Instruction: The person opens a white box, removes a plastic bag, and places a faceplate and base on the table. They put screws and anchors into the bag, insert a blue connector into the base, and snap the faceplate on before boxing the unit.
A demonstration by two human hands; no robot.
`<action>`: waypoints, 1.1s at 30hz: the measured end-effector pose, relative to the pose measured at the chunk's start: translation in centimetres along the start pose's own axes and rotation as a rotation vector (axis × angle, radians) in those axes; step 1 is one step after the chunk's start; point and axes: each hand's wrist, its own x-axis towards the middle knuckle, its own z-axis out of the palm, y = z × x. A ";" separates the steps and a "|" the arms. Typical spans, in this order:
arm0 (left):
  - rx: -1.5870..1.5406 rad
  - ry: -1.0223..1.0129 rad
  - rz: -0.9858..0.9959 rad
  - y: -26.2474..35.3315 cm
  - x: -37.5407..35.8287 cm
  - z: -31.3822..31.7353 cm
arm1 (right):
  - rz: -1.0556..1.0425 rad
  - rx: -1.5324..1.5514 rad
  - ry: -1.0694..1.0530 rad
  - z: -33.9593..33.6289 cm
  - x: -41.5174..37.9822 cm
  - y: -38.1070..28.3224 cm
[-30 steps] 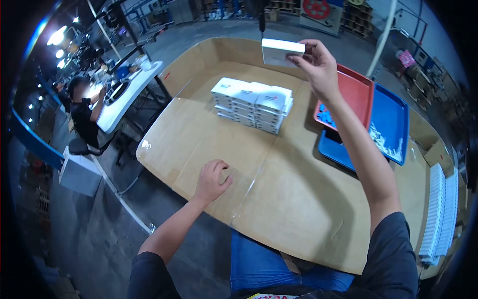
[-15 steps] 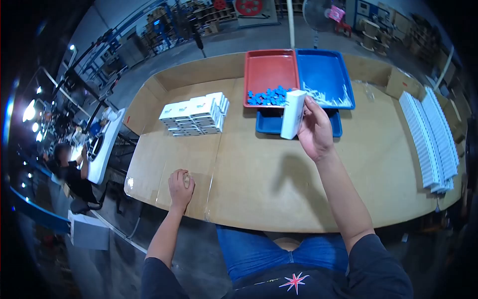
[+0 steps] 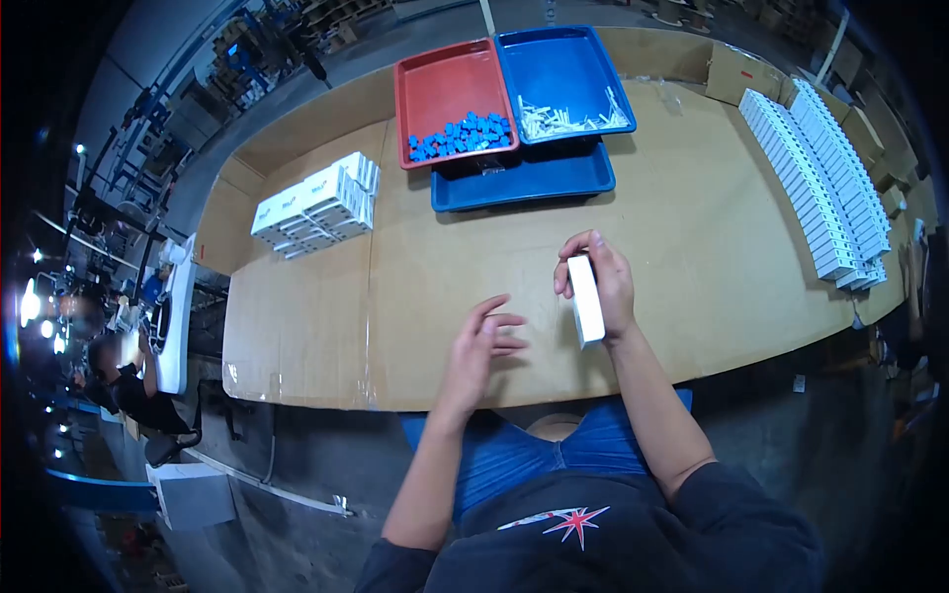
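Note:
My right hand (image 3: 605, 282) grips a narrow white box (image 3: 586, 300) above the cardboard-covered table, its fingers wrapped round the upper part and one long side turned up to me. To the left of it, my left hand (image 3: 480, 354) is held over the table with fingers apart and nothing in them. A gap separates that hand from the box. Beyond both hands lies a low blue tray (image 3: 524, 188), partly covered by two trays behind it. The red tray (image 3: 450, 84) holds small blue pieces (image 3: 465, 135); the upper blue tray (image 3: 559, 69) holds thin white pieces (image 3: 563, 121).
At the left stands a stack of white boxes (image 3: 316, 206). Long rows of white pieces (image 3: 816, 188) line the right side. A cardboard wall (image 3: 662, 57) edges the table's far side. Farther left, another person (image 3: 138, 385) sits at a white table (image 3: 178, 326).
My right hand has brought the white box down from in front of the trays toward me. My left hand has lifted and moved right, nearer the box. The camera view has shifted.

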 end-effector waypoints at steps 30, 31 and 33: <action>-0.392 0.071 -0.070 -2.6 -4.3 6.6 | -0.569 -0.676 -0.297 1.7 -8.8 2.8; -0.395 0.075 -0.075 -2.4 -4.7 6.7 | -0.581 -0.683 -0.291 1.8 -9.0 2.8; -0.403 0.077 -0.067 -1.6 -4.8 7.0 | -0.623 -0.700 -0.276 1.8 -9.1 2.6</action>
